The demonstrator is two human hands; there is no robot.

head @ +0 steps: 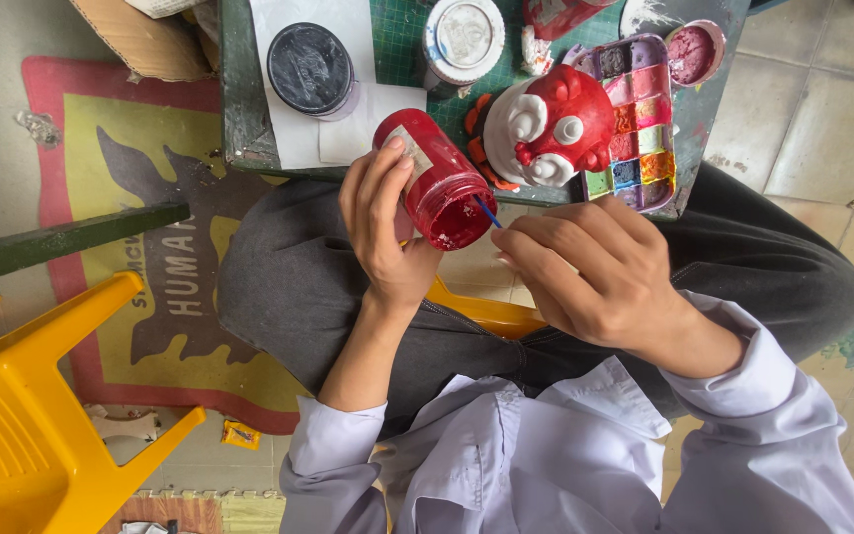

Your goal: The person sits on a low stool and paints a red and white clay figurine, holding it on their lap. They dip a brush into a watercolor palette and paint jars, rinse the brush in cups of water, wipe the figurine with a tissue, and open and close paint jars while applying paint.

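Note:
My left hand (383, 232) grips an open jar of red paint (437, 183), tilted with its mouth toward me. My right hand (595, 272) pinches a thin blue-handled brush (487, 212) whose tip dips into the jar's mouth. Just beyond the jar, on the green table edge (239, 129), stands a red and white painted figurine (551, 129). Next to it lies a paint palette (640, 119) with several coloured wells.
A black-lidded jar (310, 67) and a white-lidded jar (464, 38) stand on the table, with a small pink paint cup (694, 49) at the right. A yellow plastic chair (32, 415) stands at the lower left on a printed floor mat (140, 198).

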